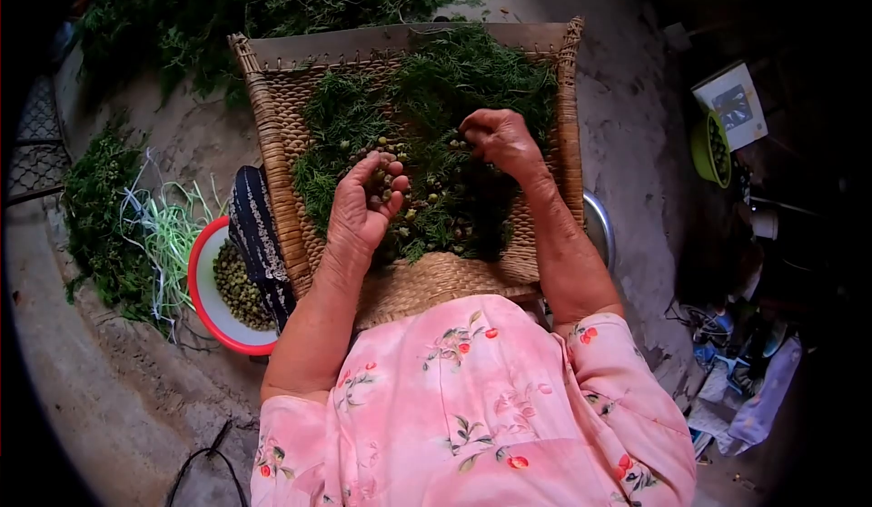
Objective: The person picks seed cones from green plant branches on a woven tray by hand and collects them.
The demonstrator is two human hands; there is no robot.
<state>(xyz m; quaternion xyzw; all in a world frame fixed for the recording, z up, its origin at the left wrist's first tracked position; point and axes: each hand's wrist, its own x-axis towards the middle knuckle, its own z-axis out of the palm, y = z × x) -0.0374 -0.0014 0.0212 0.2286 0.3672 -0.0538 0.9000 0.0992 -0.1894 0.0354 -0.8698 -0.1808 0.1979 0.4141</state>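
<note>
Over a woven wicker tray [569,157] on the lap, my left hand [363,203] is turned palm up. Its curled fingers cup several small round green-brown cones. To its right, my right hand [507,146] points down with thumb and fingertips pinched together; whatever lies between them is hidden. Just beneath those fingertips are evergreen sprigs [468,66] and more cones. Loose cones [434,183] are scattered among the greenery between the two hands.
A red-rimmed white basin [202,275] of cones stands at the left, partly under a dark patterned cloth [257,234]. Beside it lie pale plastic strings [177,243]. Cut branches [227,7] heap beyond the tray. A green bowl [710,148] is at the right.
</note>
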